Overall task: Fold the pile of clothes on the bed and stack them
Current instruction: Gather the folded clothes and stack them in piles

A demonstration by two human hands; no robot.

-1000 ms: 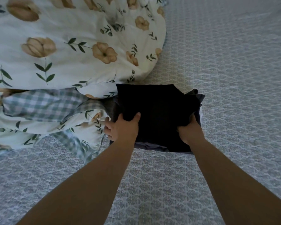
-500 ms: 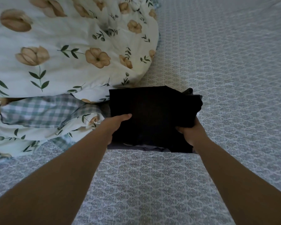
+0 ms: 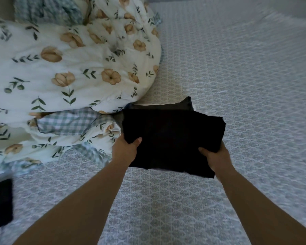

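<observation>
Both hands clamped on folded black garment [image 3: 171, 138]: left hand [image 3: 125, 150] at its left edge, right hand [image 3: 217, 157] at right. Garment over grey folded stack [image 3: 185, 104], mid-bed [image 3: 237, 76], beside floral duvet [image 3: 69, 71]. Likely near finished; no loose clothes visible.

No text, label, brand, number or sign can be read anywhere in the head view.
</observation>
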